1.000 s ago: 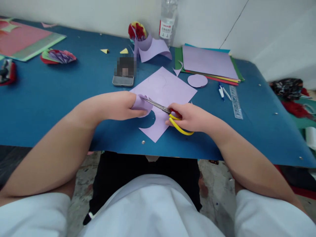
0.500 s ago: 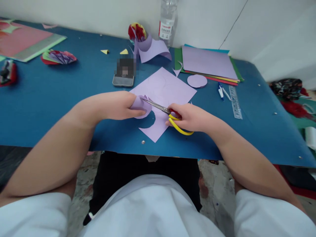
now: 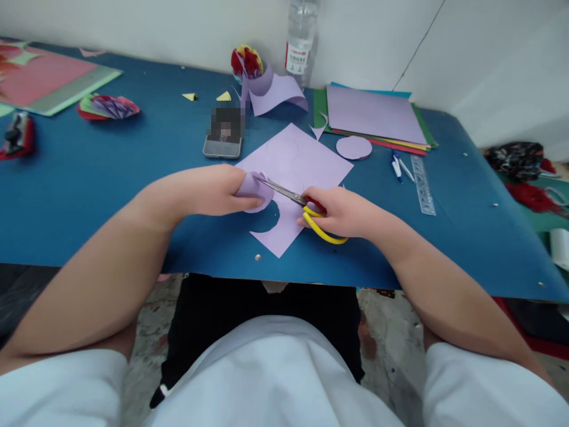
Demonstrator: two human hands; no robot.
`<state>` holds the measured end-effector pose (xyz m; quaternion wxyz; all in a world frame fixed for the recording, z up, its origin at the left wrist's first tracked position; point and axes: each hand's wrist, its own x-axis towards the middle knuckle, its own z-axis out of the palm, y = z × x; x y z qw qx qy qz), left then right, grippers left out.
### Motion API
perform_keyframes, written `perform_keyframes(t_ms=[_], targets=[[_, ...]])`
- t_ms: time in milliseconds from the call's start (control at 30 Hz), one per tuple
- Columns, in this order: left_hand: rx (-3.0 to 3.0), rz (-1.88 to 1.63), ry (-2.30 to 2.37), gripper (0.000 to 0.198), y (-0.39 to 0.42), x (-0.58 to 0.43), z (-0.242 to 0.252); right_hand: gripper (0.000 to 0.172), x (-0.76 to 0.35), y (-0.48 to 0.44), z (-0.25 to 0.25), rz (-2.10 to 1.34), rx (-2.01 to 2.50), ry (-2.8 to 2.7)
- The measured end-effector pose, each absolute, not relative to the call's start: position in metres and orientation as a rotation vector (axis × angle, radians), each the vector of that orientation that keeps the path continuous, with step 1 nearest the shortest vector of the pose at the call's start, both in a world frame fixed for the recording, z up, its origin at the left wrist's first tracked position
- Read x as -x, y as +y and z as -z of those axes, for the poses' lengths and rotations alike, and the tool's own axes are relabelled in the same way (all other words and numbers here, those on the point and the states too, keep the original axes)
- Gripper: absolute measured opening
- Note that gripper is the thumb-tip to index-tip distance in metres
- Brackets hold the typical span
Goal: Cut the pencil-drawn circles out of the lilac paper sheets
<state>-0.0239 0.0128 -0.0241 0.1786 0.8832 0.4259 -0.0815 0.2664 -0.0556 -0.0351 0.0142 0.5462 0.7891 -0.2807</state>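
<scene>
In my right hand point(image 3: 340, 212) is a pair of scissors point(image 3: 324, 228) with yellow and red handles, its blades pointing left and lying close together. The blade tips reach the rounded piece being cut from a lilac sheet of paper point(image 3: 306, 154). My left hand point(image 3: 224, 193) grips that rounded part, thumb on top, fingers hidden beneath. A curved gap runs through the sheet's near left side, and faint round outlines show on its surface. Lilac paper circles point(image 3: 354, 147) lie just beyond the sheet's right corner.
Behind the sheet are a phone point(image 3: 223, 133), a curled lilac offcut point(image 3: 280, 95) and a water bottle point(image 3: 300, 44). Stacked coloured paper point(image 3: 376, 110), pens point(image 3: 397, 166) and a clear ruler point(image 3: 423, 185) lie right. Folded paper petals point(image 3: 109, 107) and a red stapler-like object point(image 3: 18, 137) sit left.
Both hands, the scissors and the sheet hold nearly the same position. The view has shifted very slightly.
</scene>
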Motion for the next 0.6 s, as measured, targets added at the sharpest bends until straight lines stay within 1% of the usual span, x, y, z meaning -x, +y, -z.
perform_keyframes(t_ms=[100,300,500,600], targets=[[-2.402,0.374,1.315,0.061,0.0108,0.0186,0.0194,0.043,-0.2663,-0.0560,0.0351,0.872,-1.703,2.463],[-2.404,0.352,1.313,0.063,0.0089,0.0163,0.0171,0.043,-0.2666,-0.0558,0.0363,0.873,-1.699,2.472],[-2.388,0.338,1.302,0.061,0.0092,0.0169,0.0167,0.042,-0.2664,-0.0562,0.0343,0.874,-1.694,2.467],[-2.380,0.347,1.308,0.063,0.0095,0.0169,0.0165,0.042,-0.2664,-0.0563,0.0333,0.879,-1.693,2.465]])
